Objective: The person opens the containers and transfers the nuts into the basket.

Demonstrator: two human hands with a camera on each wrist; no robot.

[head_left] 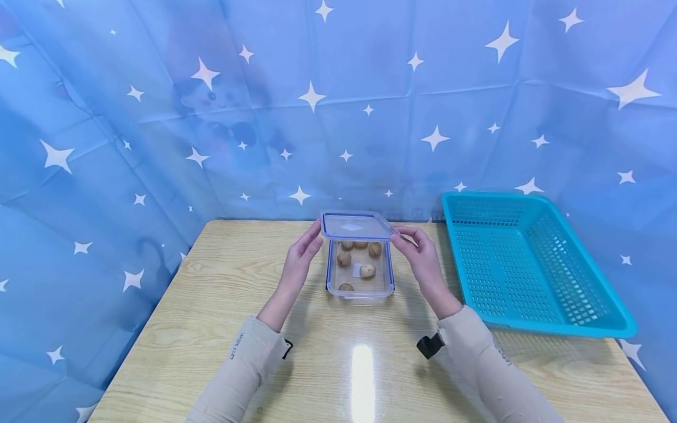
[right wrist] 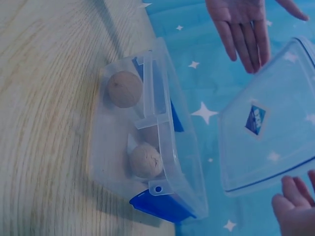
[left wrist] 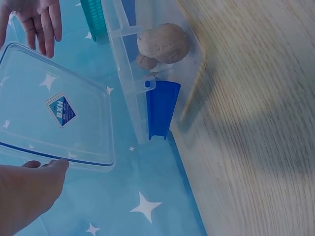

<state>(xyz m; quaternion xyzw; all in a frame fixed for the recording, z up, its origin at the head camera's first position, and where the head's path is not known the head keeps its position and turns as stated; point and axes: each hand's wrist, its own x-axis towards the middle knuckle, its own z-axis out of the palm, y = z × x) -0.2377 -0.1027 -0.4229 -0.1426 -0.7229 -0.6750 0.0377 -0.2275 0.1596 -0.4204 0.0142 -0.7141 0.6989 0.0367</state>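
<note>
A clear lid [head_left: 351,227] with a blue seal is tilted up above the far end of a clear plastic food container [head_left: 361,295]. Several walnuts [head_left: 344,259] lie inside the container, one of them paler. My left hand [head_left: 299,261] holds the lid by its left edge. At the opposite edge, near the front corner, my right hand [head_left: 425,261] holds it too. Both wrist views show the lid's label and the hands at its two sides. Blue latches [left wrist: 162,109] hang from the container's sides.
To the right stands a large turquoise plastic basket [head_left: 510,273] with a perforated base. The wooden table [head_left: 195,329] extends toward me. Behind it hangs a blue curtain [head_left: 370,135] with white stars.
</note>
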